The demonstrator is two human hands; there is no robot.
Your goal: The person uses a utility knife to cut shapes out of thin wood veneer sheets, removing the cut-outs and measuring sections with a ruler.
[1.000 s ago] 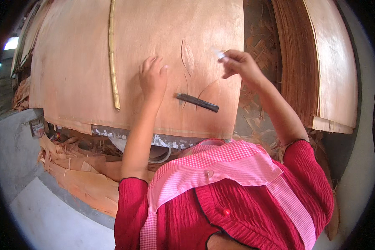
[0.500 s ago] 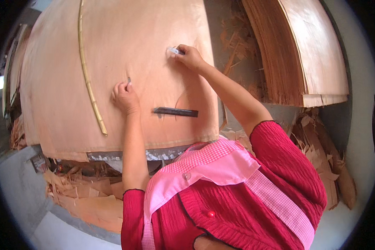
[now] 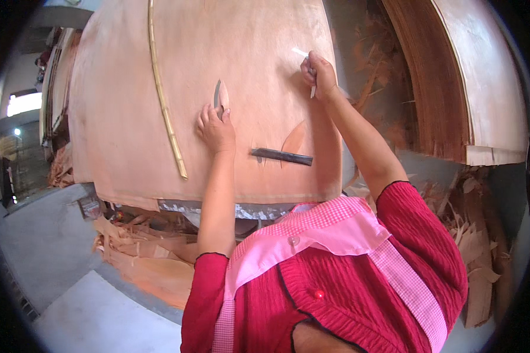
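Below and left of the left hand (image 3: 217, 130) lies a grey concrete floor (image 3: 47, 247), with torn veneer scraps (image 3: 141, 253) heaped on it. Far left, a bright opening (image 3: 23, 103) lets in daylight. Right of the right hand (image 3: 319, 73) stands a stack of veneer sheets (image 3: 483, 88) — more scraps (image 3: 477, 247) lie beneath it.

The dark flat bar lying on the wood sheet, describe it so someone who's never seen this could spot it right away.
Start at the big pale veneer sheet covering the work surface. Go to its near edge, between the person's two forearms: the dark flat metal bar lies there, below and right of the left hand. It is short, near-black and almost level, unlike the long thin yellow stick running up the sheet farther left.
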